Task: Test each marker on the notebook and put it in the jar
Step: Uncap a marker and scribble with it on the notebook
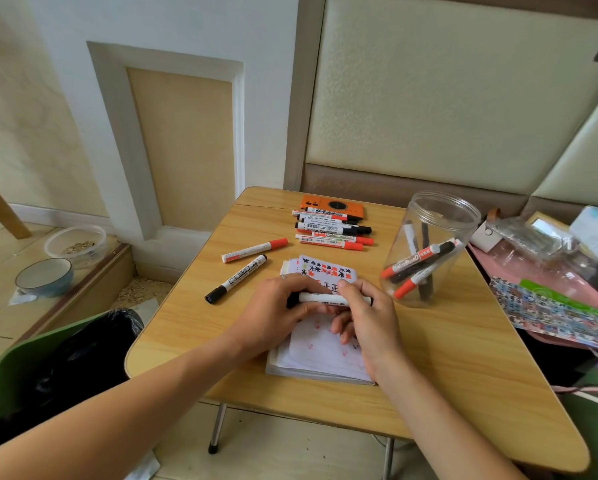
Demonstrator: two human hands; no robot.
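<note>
Both hands hold one white marker [325, 298] level above the open notebook [320, 355]. My left hand [276, 311] grips its black-capped left end, and my right hand [366, 313] grips its right end. The notebook page carries red and black test marks. A clear plastic jar [429, 251] stands to the right with several markers inside. A red-capped marker [254, 250] and a black-capped marker [235, 279] lie loose left of the notebook. A row of several markers [332, 230] lies at the back of the table.
An orange phone [332, 205] lies behind the marker row on the small wooden folding table [463, 358]. Bags and packets [550, 271] crowd the right edge. A green bin with a black liner [65, 358] stands at the left; bowls [44, 277] sit on the floor.
</note>
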